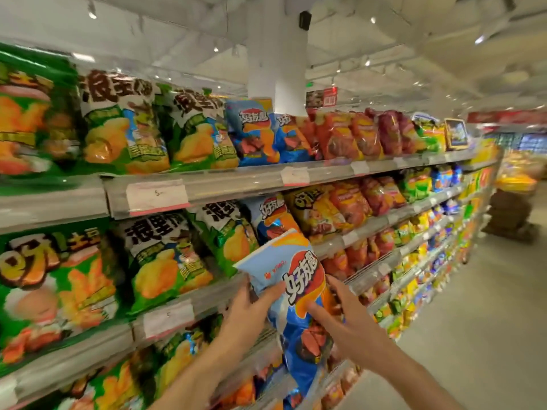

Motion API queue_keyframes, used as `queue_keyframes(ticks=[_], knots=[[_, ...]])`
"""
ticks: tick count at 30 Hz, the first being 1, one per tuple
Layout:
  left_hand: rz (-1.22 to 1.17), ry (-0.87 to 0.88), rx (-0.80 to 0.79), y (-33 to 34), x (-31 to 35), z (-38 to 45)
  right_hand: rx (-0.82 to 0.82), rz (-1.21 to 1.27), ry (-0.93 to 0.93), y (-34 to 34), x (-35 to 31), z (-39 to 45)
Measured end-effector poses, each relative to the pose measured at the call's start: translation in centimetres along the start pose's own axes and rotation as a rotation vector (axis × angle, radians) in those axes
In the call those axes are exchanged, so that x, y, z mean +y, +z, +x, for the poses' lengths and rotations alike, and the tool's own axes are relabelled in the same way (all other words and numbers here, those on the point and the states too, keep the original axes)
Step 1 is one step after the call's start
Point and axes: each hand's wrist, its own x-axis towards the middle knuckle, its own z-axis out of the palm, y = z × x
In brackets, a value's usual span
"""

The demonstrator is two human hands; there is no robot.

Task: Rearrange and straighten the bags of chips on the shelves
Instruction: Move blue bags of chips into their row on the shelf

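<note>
A light blue and orange bag of chips point(293, 279) is held out in front of the second shelf point(370, 229), tilted with its top to the left. My left hand point(251, 309) grips its left edge, thumb on the front. My right hand point(349, 318) touches its right side, forefinger pressed on the orange part. Another blue bag of the same kind point(270, 216) stands on the shelf just behind it. Green and white chip bags point(165, 261) stand to its left.
Long shelves full of chip bags run from left to far right, with the top shelf point(236, 180) above head height. A white pillar point(276, 54) rises behind them. The aisle floor point(488, 306) lies to the right, with a brown stack point(509, 214) at its far end.
</note>
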Motion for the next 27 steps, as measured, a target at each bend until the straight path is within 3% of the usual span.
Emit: queue_keyframes(ticks=[10,15,22,27], knots=[[0.017,0.045,0.135,1.7,-0.6,9.4,-0.035,-0.027,-0.090,-1.7,3.0,12.1],[0.031,0.058,0.394,0.4,-0.6,10.3,-0.141,0.004,-0.207,-0.3,2.7,16.1],[0.071,0.114,0.722,-0.7,0.2,7.0,-0.415,0.047,-0.319,3.3,1.4,20.3],[0.107,0.135,0.881,-0.8,0.3,4.6,-0.435,0.081,-0.401,3.0,-0.2,21.9]])
